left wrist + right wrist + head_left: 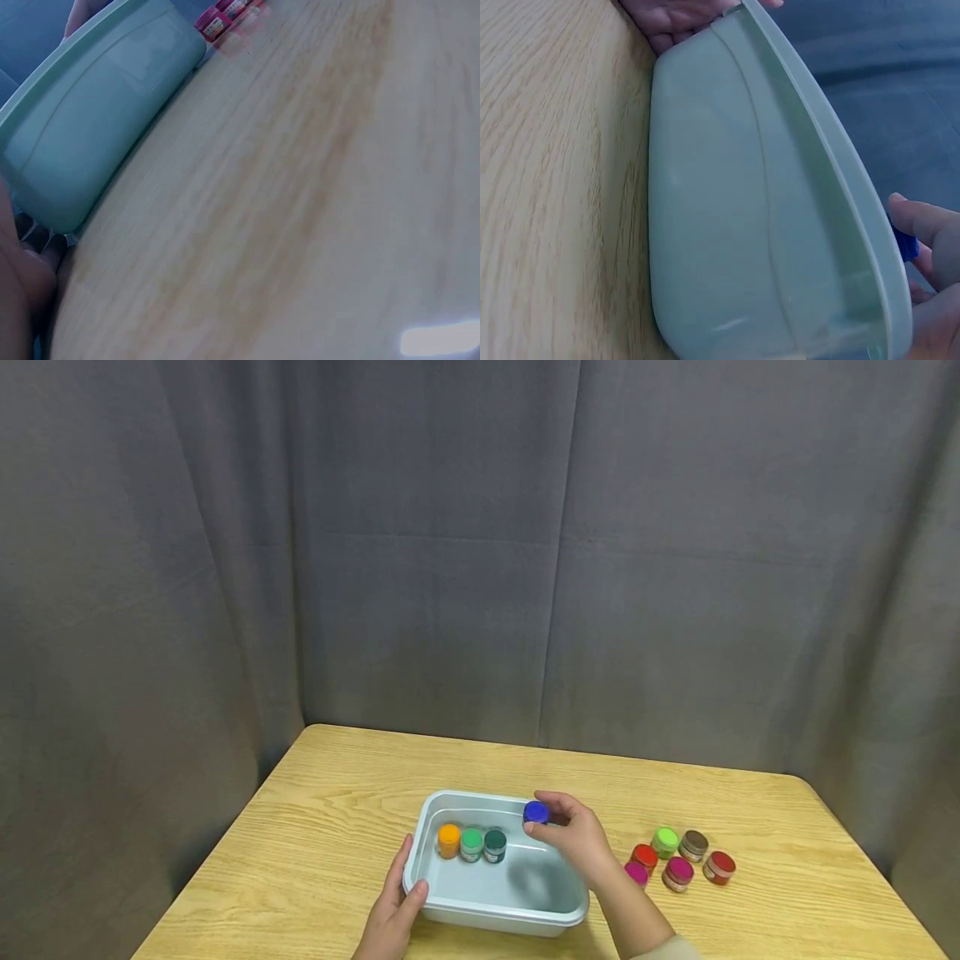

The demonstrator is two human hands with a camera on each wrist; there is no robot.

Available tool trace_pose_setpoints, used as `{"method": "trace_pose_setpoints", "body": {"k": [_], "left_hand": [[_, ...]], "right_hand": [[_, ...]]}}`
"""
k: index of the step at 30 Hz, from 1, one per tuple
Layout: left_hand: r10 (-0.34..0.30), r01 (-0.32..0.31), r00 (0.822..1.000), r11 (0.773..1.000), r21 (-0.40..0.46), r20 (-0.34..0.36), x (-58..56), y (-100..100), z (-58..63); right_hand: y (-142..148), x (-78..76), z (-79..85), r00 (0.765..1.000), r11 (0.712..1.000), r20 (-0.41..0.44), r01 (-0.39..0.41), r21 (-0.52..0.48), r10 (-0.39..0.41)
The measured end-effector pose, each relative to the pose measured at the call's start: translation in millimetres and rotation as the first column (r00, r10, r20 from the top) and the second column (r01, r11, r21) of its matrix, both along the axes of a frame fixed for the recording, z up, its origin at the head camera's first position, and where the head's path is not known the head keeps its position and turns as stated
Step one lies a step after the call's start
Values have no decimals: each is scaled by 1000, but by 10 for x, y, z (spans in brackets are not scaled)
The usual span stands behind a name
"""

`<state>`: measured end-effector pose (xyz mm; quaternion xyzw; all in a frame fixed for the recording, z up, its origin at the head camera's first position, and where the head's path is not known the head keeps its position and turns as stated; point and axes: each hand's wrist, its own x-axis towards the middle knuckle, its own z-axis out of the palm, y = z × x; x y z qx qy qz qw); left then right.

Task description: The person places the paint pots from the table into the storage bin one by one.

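My right hand (573,837) pinches a small jar with a blue lid (536,812) between thumb and fingers, over the back right part of a pale blue-green plastic tub (495,912). In the right wrist view, the blue jar (906,244) shows just past the tub's rim. My left hand (390,906) grips the tub's left front corner, thumb near the rim and fingers along the outside. Inside the tub stand an orange jar (448,841), a light green jar (472,844) and a dark green jar (495,846), side by side in a row.
Right of the tub, several jars stand grouped on the wooden table (315,827): lime green (665,842), brown (693,845), red (644,857), dark red (719,867) and magenta (678,873). My right forearm partly covers another magenta jar (637,872). A grey curtain (435,610) hangs behind.
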<state>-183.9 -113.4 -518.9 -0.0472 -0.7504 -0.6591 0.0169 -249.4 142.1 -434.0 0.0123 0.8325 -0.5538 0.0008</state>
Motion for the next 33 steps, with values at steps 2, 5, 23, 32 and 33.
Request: {"method": "trace_pose_setpoints", "body": {"k": [2, 5, 23, 32, 33], "left_hand": [[2, -2, 1000, 1000, -2, 5, -2, 2, -5], [2, -2, 1000, 1000, -4, 4, -2, 4, -11], [-4, 4, 1000, 1000, 15, 9, 2, 5, -16], [-8, 8, 1000, 1000, 14, -15, -8, -1, -14], [-9, 9, 1000, 1000, 12, -15, -9, -2, -12]], "right_hand": [[-40, -15, -3, 1000, 999, 4, -13, 29, 12], [-83, -38, -9, 999, 998, 11, -31, 62, 30], [-207, -133, -122, 991, 963, 25, -132, 234, 130], [-281, -161, -194, 993, 951, 73, -113, 289, 96], [-289, -162, -196, 993, 948, 75, -110, 300, 91]]}}
